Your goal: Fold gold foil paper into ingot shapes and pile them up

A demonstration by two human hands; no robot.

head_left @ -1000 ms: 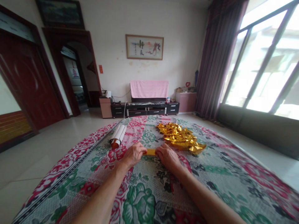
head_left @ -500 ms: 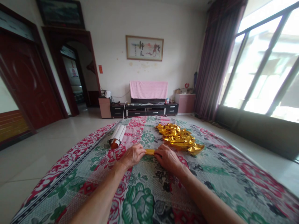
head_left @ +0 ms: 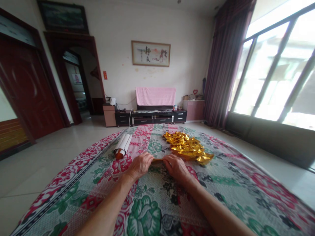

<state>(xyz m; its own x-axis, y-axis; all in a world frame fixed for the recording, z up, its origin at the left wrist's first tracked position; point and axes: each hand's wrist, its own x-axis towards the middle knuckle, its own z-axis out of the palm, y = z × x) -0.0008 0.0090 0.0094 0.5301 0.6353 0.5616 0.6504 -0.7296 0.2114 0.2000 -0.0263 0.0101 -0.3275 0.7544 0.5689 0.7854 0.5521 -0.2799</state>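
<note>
A narrow folded strip of gold foil paper (head_left: 157, 160) spans the gap between my two hands, just over the flowered tablecloth (head_left: 145, 216). My left hand (head_left: 142, 164) pinches its left end and my right hand (head_left: 175, 165) its right end. Both sets of fingers are closed, and they hide the strip's ends. Just beyond my right hand lies a pile of folded gold foil pieces (head_left: 188, 147), shiny and boat-shaped. To the left, past my left hand, rests a rolled bundle of white-backed sheets (head_left: 123, 144) with an orange-gold inside.
The round table's cloth reaches toward a low black TV cabinet (head_left: 152, 118) by the far wall. A pink cloth (head_left: 156, 96) covers the screen on it. A window (head_left: 275, 68) and a purple curtain (head_left: 218, 72) are at right, a dark red door (head_left: 27, 82) at left.
The gold strip has tipped, so its face looks narrower and darker between my hands. Both hands keep their pinch at its ends. The whole view has shifted slightly.
</note>
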